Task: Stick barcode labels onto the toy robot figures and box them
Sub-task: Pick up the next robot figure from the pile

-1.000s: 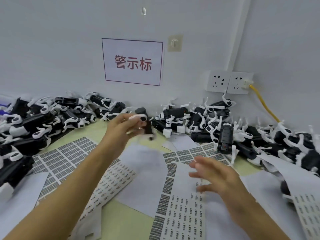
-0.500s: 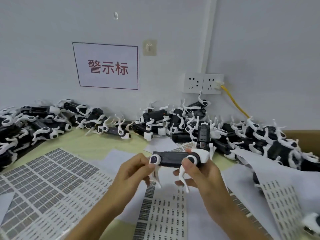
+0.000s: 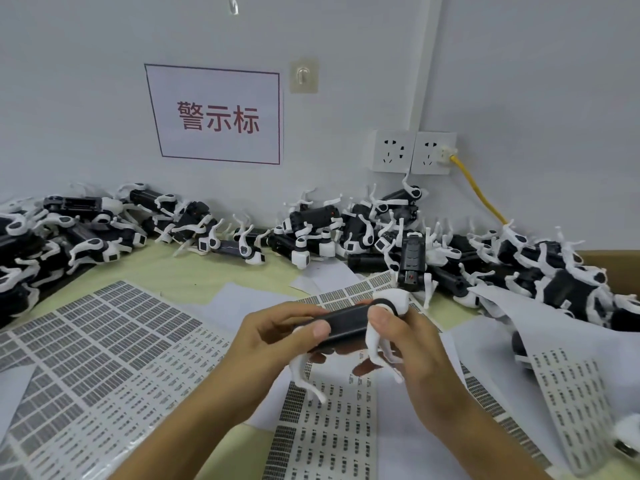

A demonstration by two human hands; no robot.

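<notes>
A black toy robot figure [image 3: 346,323] with white legs lies sideways between both hands, above the table's middle. My left hand [image 3: 273,341] grips its left end, thumb pressed on the black body. Around the right end, by the white leg joint, my right hand [image 3: 408,344] is closed. White legs hang below the fingers. A barcode label sheet [image 3: 104,348] lies flat at the left, another label sheet [image 3: 329,427] sits under the hands. I cannot see a label on the held figure.
Heaps of black-and-white robot figures line the wall: a left pile [image 3: 69,233], a middle pile [image 3: 346,226], a right pile [image 3: 536,271]. A cardboard box edge [image 3: 620,268] shows far right. Wall sockets [image 3: 412,152] with a yellow cable [image 3: 478,192] are behind.
A second ago my left hand held a figure up near the wall and my right hand was empty. Both hands now hold it low over the label sheet, left thumb on its body.
</notes>
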